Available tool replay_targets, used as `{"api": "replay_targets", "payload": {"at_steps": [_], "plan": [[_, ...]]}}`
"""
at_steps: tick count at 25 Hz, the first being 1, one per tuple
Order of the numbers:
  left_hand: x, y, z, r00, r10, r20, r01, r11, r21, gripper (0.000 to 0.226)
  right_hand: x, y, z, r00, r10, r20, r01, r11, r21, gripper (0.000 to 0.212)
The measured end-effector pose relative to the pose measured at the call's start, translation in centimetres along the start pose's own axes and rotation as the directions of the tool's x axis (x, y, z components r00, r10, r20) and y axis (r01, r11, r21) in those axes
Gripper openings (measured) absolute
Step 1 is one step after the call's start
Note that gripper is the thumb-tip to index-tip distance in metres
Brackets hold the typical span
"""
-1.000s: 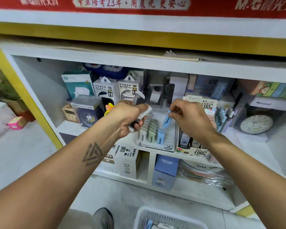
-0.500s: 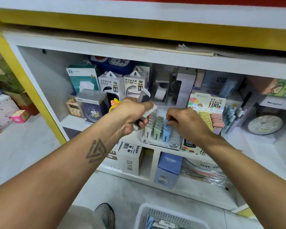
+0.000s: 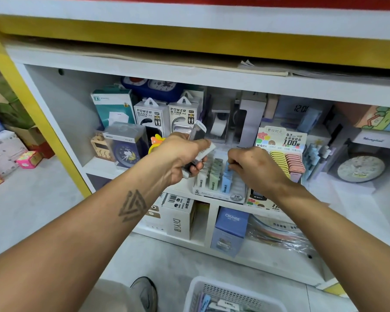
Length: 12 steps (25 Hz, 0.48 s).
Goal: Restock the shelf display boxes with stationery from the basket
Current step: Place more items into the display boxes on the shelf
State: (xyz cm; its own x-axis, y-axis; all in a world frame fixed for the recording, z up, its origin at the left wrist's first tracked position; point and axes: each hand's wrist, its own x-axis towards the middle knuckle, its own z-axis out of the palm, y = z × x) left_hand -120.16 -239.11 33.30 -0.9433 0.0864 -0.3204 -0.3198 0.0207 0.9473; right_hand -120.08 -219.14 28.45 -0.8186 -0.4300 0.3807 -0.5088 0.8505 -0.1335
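The display box point(image 3: 220, 190) you are filling sits at the front edge of the shelf point(image 3: 113, 167), its slots holding rows of small white, green and blue lead cases point(image 3: 226, 180). Your right hand point(image 3: 254, 167) is down over the blue row, fingers curled and pinching the top of a blue case that stands in its slot. Your left hand point(image 3: 180, 156) hovers just left of the box, clenched around a bundle of small grey and white packs point(image 3: 199, 143) that stick out above and below the fist.

Just right of the box stands a second display box point(image 3: 282, 140) with a printed header card and rows of yellow and pink cases. Behind your left hand are two power bank boxes point(image 3: 167, 115), with a teal box point(image 3: 114, 106) and a boxed blue alarm clock point(image 3: 125, 147) further left. A round clock face point(image 3: 360, 168) lies at the right end of the shelf.

Below, the white basket point(image 3: 212, 287) rests on the floor near your shoe point(image 3: 144, 293), with stationery inside.
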Motion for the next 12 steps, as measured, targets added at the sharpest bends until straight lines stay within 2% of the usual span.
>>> {"api": "replay_targets", "payload": {"at_steps": [4,12], "plan": [[0.05,-0.01,0.04,1.000,0.003,-0.005,-0.003,1.000,0.009,0.021,0.16,-0.56,-0.12,0.999,-0.028,0.017,0.028,0.999,0.015,0.022],[0.05,0.00,0.00,1.000,0.001,-0.002,-0.001,1.000,0.012,0.022,0.19,-0.52,-0.22,0.999,0.004,0.051,-0.005,1.000,0.018,0.020]]}}
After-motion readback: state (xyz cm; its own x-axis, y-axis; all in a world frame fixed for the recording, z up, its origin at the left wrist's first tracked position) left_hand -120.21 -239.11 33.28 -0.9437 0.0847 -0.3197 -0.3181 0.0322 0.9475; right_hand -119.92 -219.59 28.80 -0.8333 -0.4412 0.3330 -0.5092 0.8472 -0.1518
